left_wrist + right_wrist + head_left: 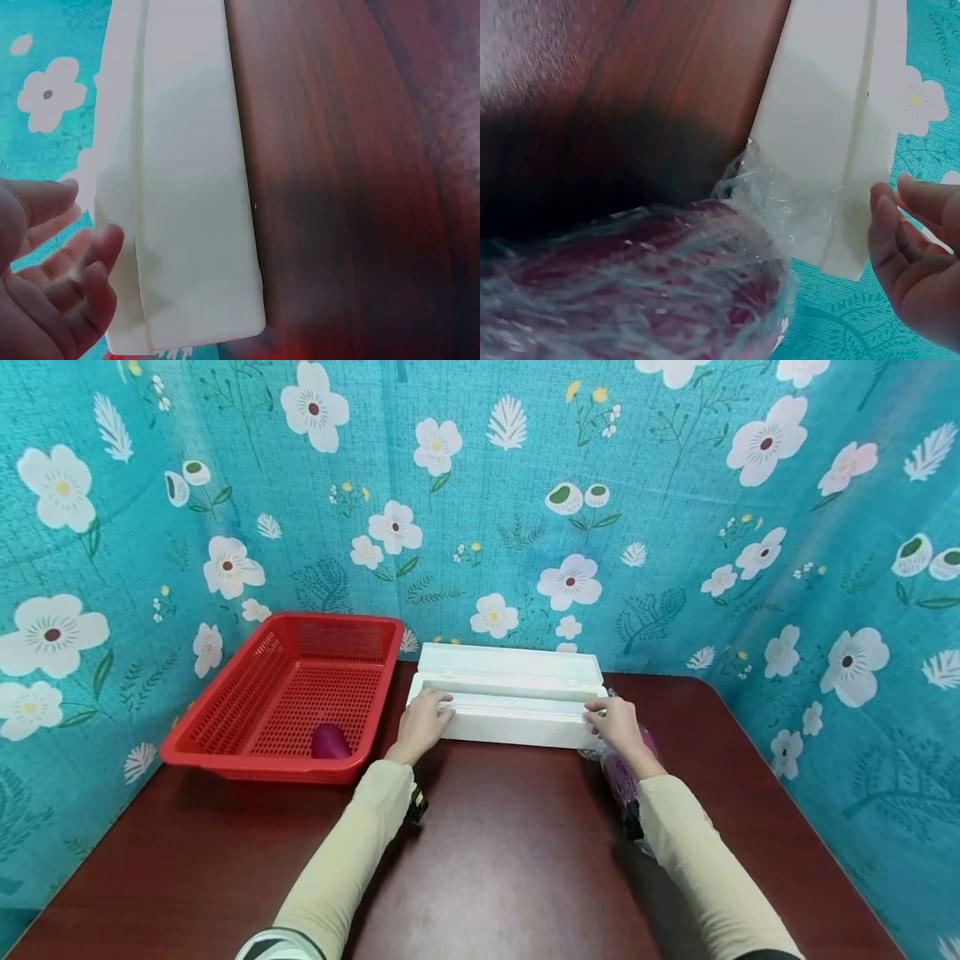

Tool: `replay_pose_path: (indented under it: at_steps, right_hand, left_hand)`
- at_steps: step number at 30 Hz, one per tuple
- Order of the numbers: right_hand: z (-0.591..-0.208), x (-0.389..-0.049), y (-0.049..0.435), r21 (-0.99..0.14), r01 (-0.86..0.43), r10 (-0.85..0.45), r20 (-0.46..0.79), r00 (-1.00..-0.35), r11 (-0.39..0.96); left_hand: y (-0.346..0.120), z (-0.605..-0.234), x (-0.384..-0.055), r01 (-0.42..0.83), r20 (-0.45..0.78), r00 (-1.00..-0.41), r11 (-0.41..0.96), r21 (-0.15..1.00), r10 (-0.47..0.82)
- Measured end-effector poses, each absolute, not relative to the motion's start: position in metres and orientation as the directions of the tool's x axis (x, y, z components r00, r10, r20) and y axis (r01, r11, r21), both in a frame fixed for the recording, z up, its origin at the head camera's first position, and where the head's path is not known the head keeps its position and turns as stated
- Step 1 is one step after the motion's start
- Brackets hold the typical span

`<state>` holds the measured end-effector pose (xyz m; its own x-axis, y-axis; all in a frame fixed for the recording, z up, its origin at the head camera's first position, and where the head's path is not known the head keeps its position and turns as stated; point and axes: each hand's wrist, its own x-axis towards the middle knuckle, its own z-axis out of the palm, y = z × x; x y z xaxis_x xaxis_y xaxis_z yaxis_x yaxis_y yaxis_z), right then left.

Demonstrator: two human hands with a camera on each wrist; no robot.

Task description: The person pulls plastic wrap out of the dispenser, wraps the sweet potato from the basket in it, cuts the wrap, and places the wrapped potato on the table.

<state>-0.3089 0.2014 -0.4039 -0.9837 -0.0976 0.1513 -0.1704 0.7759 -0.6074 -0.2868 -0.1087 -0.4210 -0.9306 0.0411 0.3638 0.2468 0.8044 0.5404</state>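
A long white box (517, 725) lies at the back of the table, its hinged lid (517, 662) raised. My left hand (425, 720) is at the box's left end; in the left wrist view its fingers (105, 289) are relaxed and apart, and nothing shows between them. At the right end is my right hand (618, 727). Its bent fingertips (885, 196) come close together by the box edge in the right wrist view; whether they pinch anything is unclear. Beside the right forearm lies a purple oblong item (652, 277) wrapped in clear film, partly hidden by the arm in the head view.
A red slotted basket (202, 727) stands to the left, holding a smooth purple oblong vegetable (330, 742). A blue flowered cloth (465, 510) hangs behind the dark wooden table (510, 852) and along its sides.
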Motion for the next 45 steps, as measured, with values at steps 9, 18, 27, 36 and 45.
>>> replay_pose_path:
  at_steps: [9, 18, 27, 36, 45]
  right_hand:
    - [-0.408, -0.316, 0.2, -0.409, -0.233, -0.161, 0.204, -0.966, 0.882]
    - [-0.398, -0.325, 0.196, -0.276, -0.16, -0.152, 0.052, -0.987, 0.948]
    - [-0.39, -0.333, 0.191, -0.244, -0.076, -0.099, -0.084, -0.992, 0.967]
    - [-0.393, -0.336, 0.192, -0.254, -0.033, -0.054, -0.074, -0.996, 0.967]
    - [-0.394, -0.34, 0.192, -0.293, -0.037, -0.043, -0.014, -0.999, 0.955]
  left_hand:
    - [-0.113, -0.418, -0.291, 0.197, 0.352, -0.936, 0.858, 0.474, 0.02]
    - [-0.114, -0.413, -0.294, 0.136, 0.254, -0.967, 0.884, 0.447, 0.021]
    - [-0.115, -0.411, -0.296, 0.004, 0.166, -0.984, 0.912, 0.41, -0.07]
    - [-0.113, -0.411, -0.302, -0.019, 0.213, -0.971, 0.917, 0.399, -0.113]
    - [-0.109, -0.413, -0.306, -0.054, 0.282, -0.945, 0.928, 0.369, -0.167]
